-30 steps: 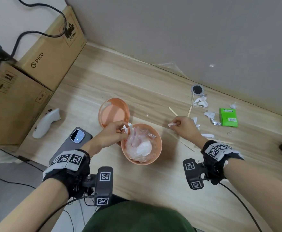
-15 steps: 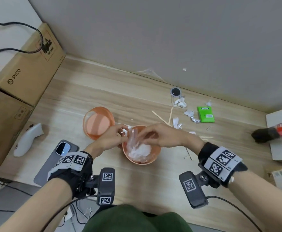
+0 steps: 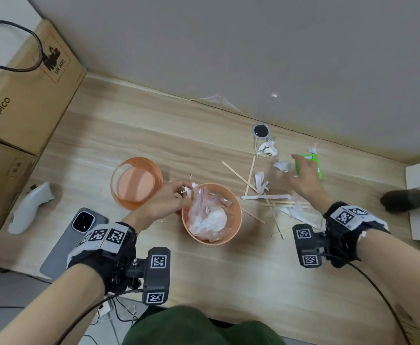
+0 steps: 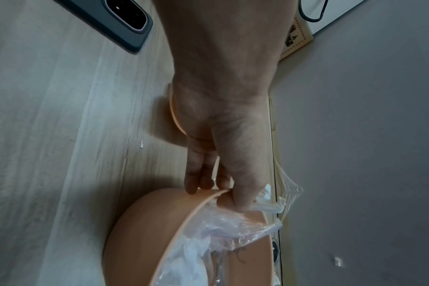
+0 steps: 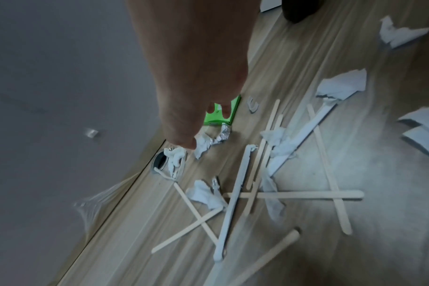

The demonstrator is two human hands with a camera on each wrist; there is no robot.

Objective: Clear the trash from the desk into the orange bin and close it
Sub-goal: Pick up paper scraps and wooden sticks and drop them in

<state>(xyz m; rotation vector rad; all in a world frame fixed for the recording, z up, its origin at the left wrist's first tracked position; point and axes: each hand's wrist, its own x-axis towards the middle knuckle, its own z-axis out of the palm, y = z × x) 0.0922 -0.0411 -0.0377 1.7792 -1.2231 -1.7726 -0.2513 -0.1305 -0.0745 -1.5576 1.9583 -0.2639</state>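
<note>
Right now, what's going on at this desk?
A person is clearing trash into a small orange bin, already holding plastic bags and tissue. Their left hand grips the bin's rim, steadying it. The right hand reaches with spread fingers over the green packet beside crumpled paper. Wooden sticks lie scattered on the desk, and the bin's lid sits off to the side.

Left hand [image 3: 164, 200] grips orange bin [image 3: 236, 207]; right hand [image 3: 303, 180] over green packet [image 3: 316, 161]
</note>
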